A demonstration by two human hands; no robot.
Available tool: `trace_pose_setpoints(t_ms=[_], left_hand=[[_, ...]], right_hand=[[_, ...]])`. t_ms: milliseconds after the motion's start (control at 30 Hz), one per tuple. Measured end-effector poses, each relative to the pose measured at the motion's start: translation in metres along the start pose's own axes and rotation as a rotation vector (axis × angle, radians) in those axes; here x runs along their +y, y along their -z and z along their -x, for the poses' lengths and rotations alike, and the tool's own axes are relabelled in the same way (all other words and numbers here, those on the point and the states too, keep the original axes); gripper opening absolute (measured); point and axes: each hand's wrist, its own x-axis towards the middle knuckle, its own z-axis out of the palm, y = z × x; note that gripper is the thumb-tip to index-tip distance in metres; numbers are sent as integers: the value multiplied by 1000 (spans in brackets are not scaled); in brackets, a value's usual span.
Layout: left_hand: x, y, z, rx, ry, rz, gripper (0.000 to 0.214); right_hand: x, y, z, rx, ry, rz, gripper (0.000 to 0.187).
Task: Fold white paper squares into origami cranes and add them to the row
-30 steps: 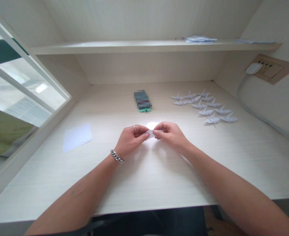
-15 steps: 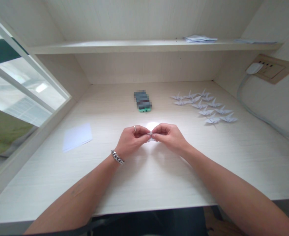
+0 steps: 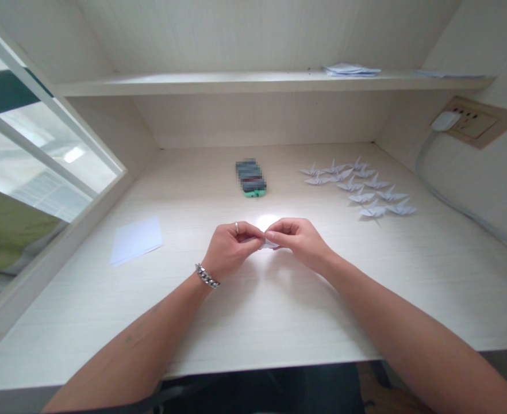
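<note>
Mid-desk [image 3: 279, 322], small folded paper [image 3: 272, 244] is pinched between fingers of left hand [image 3: 229, 247] and right hand [image 3: 300, 238]; fold stage partly hidden, judged unfinished. Far right, paper birds [image 3: 350, 185] are grouped, seemingly completed. At left, paper sheets [image 3: 137, 241] are laid flat, apparently not yet folded.

Fingers [image 3: 251, 246] hide most of the paper [image 3: 271, 244], its folds too small to tell. Pixelation blurs the dark object [image 3: 250, 177]. The cable [image 3: 457, 208] runs off the right edge.

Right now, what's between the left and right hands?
In the head view, a small folded white paper, held by the left hand and right hand.
</note>
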Motion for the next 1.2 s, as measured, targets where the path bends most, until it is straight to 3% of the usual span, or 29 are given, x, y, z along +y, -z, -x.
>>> trace_pose_setpoints(t_ms=[133, 567, 1000, 1200], left_hand=[[-2, 0, -1, 4, -16, 1, 9], [-4, 2, -3, -7, -2, 54, 19], [-5, -1, -2, 42, -42, 10, 7], [-5, 0, -4, 46, -33, 98, 10]], right_hand=[[3, 3, -1, -6, 66, 143, 15], [1, 1, 5, 71, 217, 319, 11], [-6, -1, 6, 45, 167, 449, 11], [-5, -3, 7, 66, 154, 409, 12]])
